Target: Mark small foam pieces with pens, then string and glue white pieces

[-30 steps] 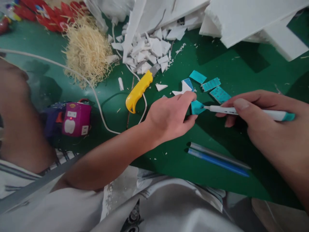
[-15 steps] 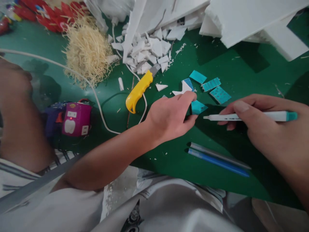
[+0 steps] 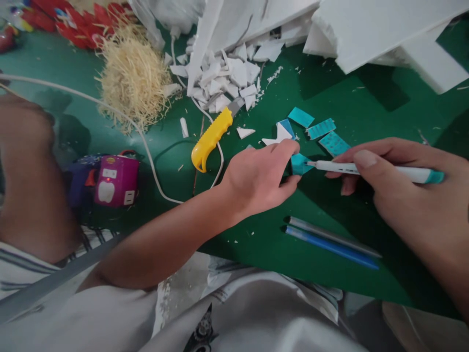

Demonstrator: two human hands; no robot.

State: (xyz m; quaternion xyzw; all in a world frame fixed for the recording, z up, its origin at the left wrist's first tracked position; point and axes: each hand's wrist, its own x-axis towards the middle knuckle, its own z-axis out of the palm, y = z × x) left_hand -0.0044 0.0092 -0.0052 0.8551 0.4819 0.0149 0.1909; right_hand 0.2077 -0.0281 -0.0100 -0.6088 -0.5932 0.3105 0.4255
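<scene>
Between thumb and fingers, my left hand grips a small teal foam piece close to the table. My right hand is closed around a white marker with a teal end, and its tip meets the right edge of the teal piece. Just beyond lie a plain teal piece, a striped teal piece and a spotted teal piece. White scraps and a blue piece are partly behind my left fingers. A blue pen and a grey pen lie nearer to me.
A yellow-handled cutter lies left of my left hand, beside a pile of white foam scraps. A white cable crosses the green table. Pale straw, a magenta power socket and another person's arm are on the left.
My right hand has moved the marker slightly left and up, bringing its tip from beside the teal piece onto its edge. My left hand has stayed almost still.
</scene>
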